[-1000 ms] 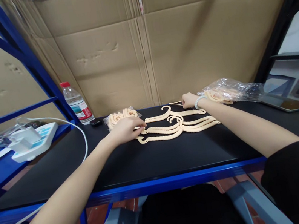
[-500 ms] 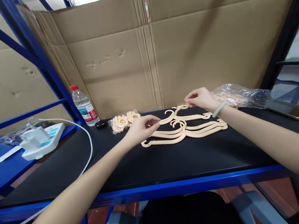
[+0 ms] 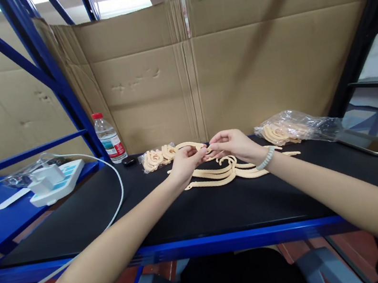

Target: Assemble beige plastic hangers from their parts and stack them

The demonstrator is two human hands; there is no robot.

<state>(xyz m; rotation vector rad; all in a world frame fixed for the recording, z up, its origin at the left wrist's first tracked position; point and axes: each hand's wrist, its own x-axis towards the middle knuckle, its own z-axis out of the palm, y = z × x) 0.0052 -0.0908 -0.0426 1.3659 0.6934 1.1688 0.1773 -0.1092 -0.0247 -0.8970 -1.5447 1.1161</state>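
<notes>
My left hand (image 3: 186,163) and my right hand (image 3: 236,145) meet fingertip to fingertip over the black table. Both are closed in a pinch on a cream plastic hanger piece (image 3: 189,144), whose curved arm shows above my left fingers. My fingers hide the spot where the hands meet. Just below lie several cream clothes hangers (image 3: 217,182), nested flat, with their hooks near the middle. My right hand and wrist partly cover the hangers' right arms.
A clear bag of cream parts (image 3: 157,158) lies to the left, a larger plastic bag (image 3: 288,127) to the right. A water bottle (image 3: 109,138) stands at the back left near a power strip (image 3: 60,184) and white cable (image 3: 121,186). Cardboard (image 3: 143,86) walls the back.
My right hand has come left from the back hanger piece to meet my left hand. A hanger piece is now held up between them. The view has tilted slightly up.
</notes>
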